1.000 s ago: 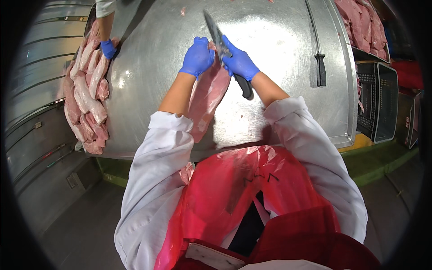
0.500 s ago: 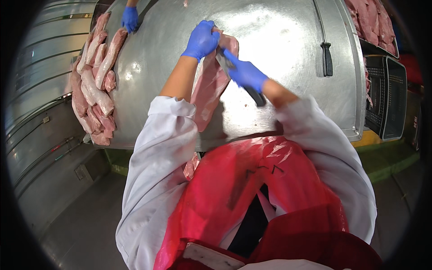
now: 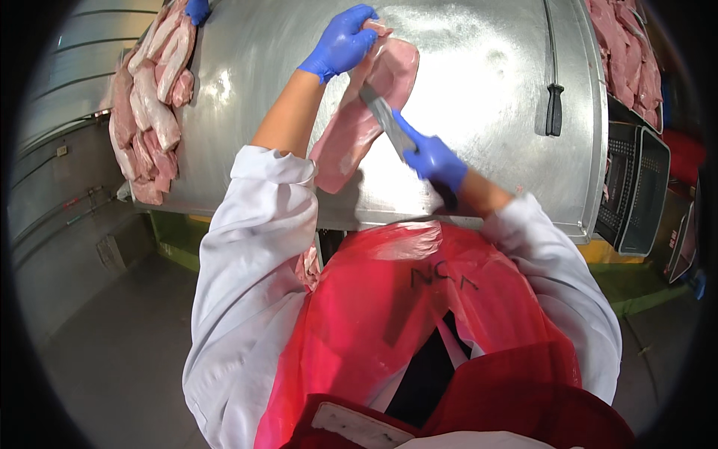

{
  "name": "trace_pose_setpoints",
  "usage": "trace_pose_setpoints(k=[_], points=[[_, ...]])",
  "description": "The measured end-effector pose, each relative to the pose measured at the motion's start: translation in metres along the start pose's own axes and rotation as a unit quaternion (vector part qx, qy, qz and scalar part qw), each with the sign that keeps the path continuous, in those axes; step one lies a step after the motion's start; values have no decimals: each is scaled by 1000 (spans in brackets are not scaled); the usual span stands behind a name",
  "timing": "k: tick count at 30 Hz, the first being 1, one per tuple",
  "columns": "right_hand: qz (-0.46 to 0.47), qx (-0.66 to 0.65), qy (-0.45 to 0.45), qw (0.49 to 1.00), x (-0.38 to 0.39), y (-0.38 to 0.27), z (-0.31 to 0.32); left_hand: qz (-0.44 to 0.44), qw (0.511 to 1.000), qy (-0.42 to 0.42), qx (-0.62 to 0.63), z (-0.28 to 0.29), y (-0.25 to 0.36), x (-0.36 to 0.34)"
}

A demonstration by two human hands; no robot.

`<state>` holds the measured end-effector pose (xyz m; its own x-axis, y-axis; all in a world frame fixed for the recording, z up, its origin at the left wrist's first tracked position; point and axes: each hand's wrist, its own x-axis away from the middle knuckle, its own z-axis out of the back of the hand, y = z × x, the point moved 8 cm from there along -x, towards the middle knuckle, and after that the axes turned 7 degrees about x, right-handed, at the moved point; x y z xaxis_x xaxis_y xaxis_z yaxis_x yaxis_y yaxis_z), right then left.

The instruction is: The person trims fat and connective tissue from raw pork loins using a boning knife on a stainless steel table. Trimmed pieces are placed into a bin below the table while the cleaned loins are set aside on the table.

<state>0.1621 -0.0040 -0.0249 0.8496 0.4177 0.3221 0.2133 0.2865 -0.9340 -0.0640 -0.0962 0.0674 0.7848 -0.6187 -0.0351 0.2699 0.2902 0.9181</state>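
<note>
The left hand (image 3: 344, 39) gripped the meat (image 3: 357, 123) on the worktop (image 3: 486, 90) while the right hand (image 3: 435, 161) held the knife (image 3: 385, 120), apparently mid-trim, needing a steady draw.

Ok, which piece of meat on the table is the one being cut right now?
The long pink cut mid-table, gripped by the left hand with the knife in the right hand against it; the others lie piled at the table's edges.

You stand at a shiny metal table (image 3: 486, 135). A long meat slab (image 3: 359, 123) lies in the middle, meat piles far left (image 3: 146, 112) and far right (image 3: 628, 60), a steel rod (image 3: 552, 75) right.
</note>
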Motion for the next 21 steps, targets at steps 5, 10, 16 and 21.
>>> trace_pose_setpoints(k=[5, 10, 16, 21], points=[[-34, 54, 45, 997, -84, -7, 3, -1, 1000, 0, -18, 4, 11, 4], [177, 184, 8, 967, 27, 27, -41, -108, 978, 168, -62, 60, 36, 50], [-76, 106, -116, 985, -60, -42, -76, -175, 976, 130, -17, 60, 134, 89], [-16, 167, -264, 950, 24, -24, -110, -67, 933, 353, 28, 139, 166, 238]])
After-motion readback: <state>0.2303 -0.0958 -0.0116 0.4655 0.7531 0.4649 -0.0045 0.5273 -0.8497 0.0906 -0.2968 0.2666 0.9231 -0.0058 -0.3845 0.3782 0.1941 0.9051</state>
